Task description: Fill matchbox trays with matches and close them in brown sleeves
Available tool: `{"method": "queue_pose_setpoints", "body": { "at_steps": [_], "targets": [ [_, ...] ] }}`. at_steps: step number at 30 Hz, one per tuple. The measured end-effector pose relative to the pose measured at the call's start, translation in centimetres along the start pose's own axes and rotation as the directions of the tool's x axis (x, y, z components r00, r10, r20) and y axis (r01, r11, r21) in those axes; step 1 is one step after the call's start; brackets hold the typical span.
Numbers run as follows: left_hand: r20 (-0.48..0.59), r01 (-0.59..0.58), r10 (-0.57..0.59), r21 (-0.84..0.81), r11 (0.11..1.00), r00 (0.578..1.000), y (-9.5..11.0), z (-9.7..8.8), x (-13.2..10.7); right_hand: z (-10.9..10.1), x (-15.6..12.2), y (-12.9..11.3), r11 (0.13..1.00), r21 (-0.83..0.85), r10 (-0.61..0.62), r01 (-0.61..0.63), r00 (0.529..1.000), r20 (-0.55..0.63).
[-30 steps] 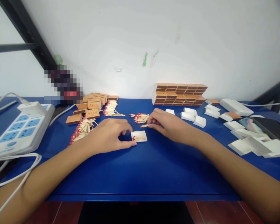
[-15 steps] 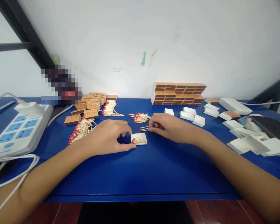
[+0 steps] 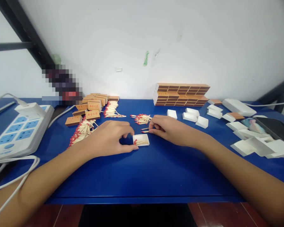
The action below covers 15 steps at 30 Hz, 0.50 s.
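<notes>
A small white matchbox tray [image 3: 145, 137] with several red-headed matches [image 3: 141, 142] in it lies on the blue table. My left hand [image 3: 113, 137] curves around the tray's left end, thumb at the near corner and index finger at the far one. Just beyond the tray, my right hand [image 3: 164, 128] pinches the plain ends of two matches [image 3: 145, 131], whose red heads point left. Its lower fingers are curled in. Behind them sits a small loose pile of matches [image 3: 142, 119].
Bigger match heaps [image 3: 81, 134] and printed matchboxes [image 3: 93, 105] lie at left, beside a power strip [image 3: 16, 132]. Stacked matchboxes [image 3: 180, 95] stand against the wall. White trays [image 3: 202, 122], more white box parts [image 3: 243, 147] and a phone [image 3: 274, 127] are at right.
My right hand has shifted slightly left, its fingertips farther along the two matches. My left hand and the tray have stayed in place.
</notes>
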<state>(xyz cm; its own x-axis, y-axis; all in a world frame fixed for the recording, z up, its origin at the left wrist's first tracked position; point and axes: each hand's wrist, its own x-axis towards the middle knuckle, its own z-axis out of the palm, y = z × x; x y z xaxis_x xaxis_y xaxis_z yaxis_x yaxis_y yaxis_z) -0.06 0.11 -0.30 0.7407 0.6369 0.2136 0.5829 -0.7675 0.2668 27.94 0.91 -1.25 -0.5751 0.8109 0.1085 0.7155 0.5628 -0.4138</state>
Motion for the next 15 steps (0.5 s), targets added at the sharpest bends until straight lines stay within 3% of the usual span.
{"method": "queue_pose_setpoints", "body": {
  "at_steps": [4,9,15],
  "targets": [
    [-0.025,0.007,-0.007,0.033,0.999,1.0,0.0,0.1,0.0,-0.3,-0.4,-1.4,0.999,0.044,-0.005,0.007,0.998,-0.059],
    [-0.048,0.01,-0.008,0.027,1.0,0.999,0.1,0.1,0.0,0.3,-0.6,-3.4,0.995,0.091,-0.044,0.045,0.999,-0.012],
    [-0.016,0.01,-0.01,0.023,1.0,1.0,0.0,0.1,0.0,0.8,0.2,-0.8,0.998,0.058,0.0,0.008,0.99,-0.143]
  ]
}}
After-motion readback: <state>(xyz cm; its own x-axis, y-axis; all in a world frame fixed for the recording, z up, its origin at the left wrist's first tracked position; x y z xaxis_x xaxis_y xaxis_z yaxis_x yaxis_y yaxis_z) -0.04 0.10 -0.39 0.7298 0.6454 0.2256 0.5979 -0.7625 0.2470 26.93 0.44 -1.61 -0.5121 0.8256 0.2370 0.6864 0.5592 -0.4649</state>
